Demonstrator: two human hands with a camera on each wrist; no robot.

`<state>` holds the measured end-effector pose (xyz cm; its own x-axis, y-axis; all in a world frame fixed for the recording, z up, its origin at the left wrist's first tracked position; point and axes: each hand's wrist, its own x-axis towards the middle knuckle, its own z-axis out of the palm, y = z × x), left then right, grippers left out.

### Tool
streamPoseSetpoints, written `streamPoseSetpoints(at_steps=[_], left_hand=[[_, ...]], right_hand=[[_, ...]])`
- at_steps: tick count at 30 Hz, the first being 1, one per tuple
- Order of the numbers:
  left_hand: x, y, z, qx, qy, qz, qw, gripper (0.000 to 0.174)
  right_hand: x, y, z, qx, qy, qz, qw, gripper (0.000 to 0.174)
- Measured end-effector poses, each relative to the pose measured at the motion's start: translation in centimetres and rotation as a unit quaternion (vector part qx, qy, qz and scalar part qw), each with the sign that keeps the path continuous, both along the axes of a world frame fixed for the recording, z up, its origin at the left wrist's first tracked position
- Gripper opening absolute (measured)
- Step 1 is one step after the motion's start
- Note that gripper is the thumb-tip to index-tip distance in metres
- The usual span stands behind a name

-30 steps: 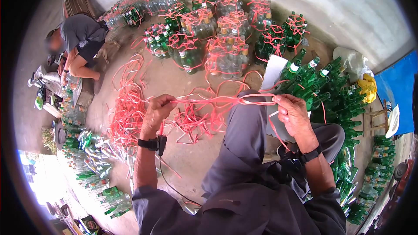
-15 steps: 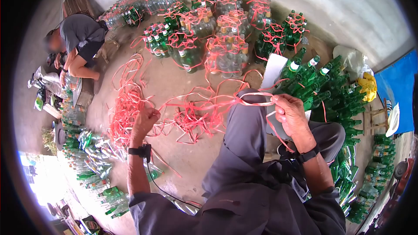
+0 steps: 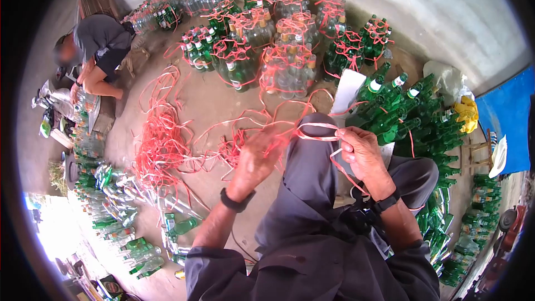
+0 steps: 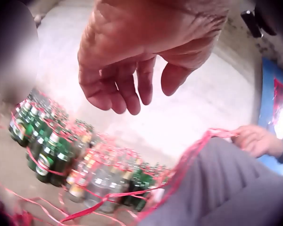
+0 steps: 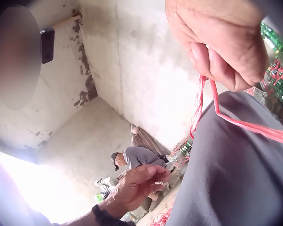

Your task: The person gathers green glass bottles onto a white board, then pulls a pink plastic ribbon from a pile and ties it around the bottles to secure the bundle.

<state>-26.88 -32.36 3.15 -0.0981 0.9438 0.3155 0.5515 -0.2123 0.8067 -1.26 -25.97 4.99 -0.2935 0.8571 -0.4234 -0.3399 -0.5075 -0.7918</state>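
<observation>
Pinched between the fingers and thumb of the right hand (image 3: 365, 156) is a loop of pink-and-white plastic string (image 3: 317, 132), held over the raised knee. Blurred in the head view, the left hand (image 3: 255, 161) is left of that loop. In the left wrist view the left hand (image 4: 146, 42) has its fingers loosely bent, holding nothing. From the right hand (image 5: 221, 47) two lengths of string (image 5: 254, 126) hang in the right wrist view. A tangled string heap (image 3: 161, 147) lies on the floor.
Tied bundles of bottles (image 3: 290, 72) stand along the wall. Loose green bottles (image 3: 390, 106) are at the right, near a yellow bag (image 3: 468, 113). More bottles (image 3: 134, 248) lie at the lower left. Another person (image 3: 100, 39) bends over at the upper left.
The left hand let go of the string, moved left, then came back right toward the loop. The right hand keeps its grip, almost in place.
</observation>
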Motion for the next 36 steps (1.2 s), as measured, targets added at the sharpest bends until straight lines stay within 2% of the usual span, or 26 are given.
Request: streamPoseSetpoints(at_steps=[2, 4, 5, 6, 9, 11, 12, 14, 21, 24, 26, 30, 33, 35, 36], left_hand=[[0.9, 1.4, -0.2, -0.015, -0.033, -0.028, 0.999, 0.029], [1.2, 2.6, -0.8, 0.014, 0.050, -0.058, 0.997, 0.029], [1.4, 2.5, -1.0, -0.055, -0.031, -0.055, 0.996, 0.028], [1.3, 2.7, -1.3, -0.056, -0.030, -0.057, 0.996, 0.028], [1.4, 3.0, -2.0, -0.006, 0.022, -0.029, 0.999, 0.024], [1.4, 2.9, -1.5, -0.071, 0.042, 0.045, 0.996, 0.018], [1.4, 2.9, -1.6, -0.071, 0.043, 0.046, 0.995, 0.018], [1.5, 3.1, -2.2, -0.055, -0.040, 0.029, 0.997, 0.015], [1.8, 3.7, -4.7, -0.029, -0.040, 0.050, 0.998, 0.015], [2.1, 3.9, -5.0, 0.033, 0.006, 0.063, 0.997, 0.016], [2.4, 3.9, -4.8, -0.025, -0.058, 0.062, 0.996, 0.016], [2.9, 4.0, -6.3, 0.000, -0.121, 0.052, 0.991, 0.014], [3.1, 3.6, -6.0, -0.032, -0.163, 0.060, 0.984, 0.012], [3.0, 3.6, -6.3, -0.083, -0.258, 0.038, 0.962, 0.012], [2.9, 3.6, -6.1, -0.083, -0.258, 0.038, 0.962, 0.012]], right_hand=[[-0.3, -0.2, 0.3, 0.004, -0.004, -0.001, 1.000, 0.013], [-0.4, -0.3, 0.5, 0.006, -0.003, -0.007, 1.000, 0.013], [-0.4, -0.3, 0.6, 0.005, -0.005, -0.007, 1.000, 0.013], [-0.4, -0.3, 0.6, 0.004, -0.008, -0.007, 1.000, 0.013], [-0.6, -0.6, 0.4, 0.009, -0.001, -0.009, 1.000, 0.013], [-0.8, -0.6, 0.1, -0.006, 0.009, -0.004, 1.000, 0.013], [-0.9, -0.7, 0.1, -0.019, 0.017, 0.002, 1.000, 0.012], [-1.1, -0.8, 0.3, -0.023, 0.018, 0.002, 1.000, 0.012], [-1.1, -0.8, 0.3, -0.030, 0.020, 0.000, 0.999, 0.013], [-1.0, -0.8, 0.2, -0.030, 0.020, 0.003, 0.999, 0.013], [-1.1, -0.9, 0.3, -0.029, 0.019, 0.005, 0.999, 0.014], [-1.2, -0.9, 0.2, -0.030, 0.020, 0.002, 0.999, 0.014], [-1.1, -0.9, -0.1, -0.033, 0.026, 0.007, 0.999, 0.014], [-1.1, -0.9, -0.1, -0.032, 0.026, 0.008, 0.999, 0.014], [-1.1, -0.9, -0.1, -0.031, 0.027, 0.010, 0.999, 0.015]])
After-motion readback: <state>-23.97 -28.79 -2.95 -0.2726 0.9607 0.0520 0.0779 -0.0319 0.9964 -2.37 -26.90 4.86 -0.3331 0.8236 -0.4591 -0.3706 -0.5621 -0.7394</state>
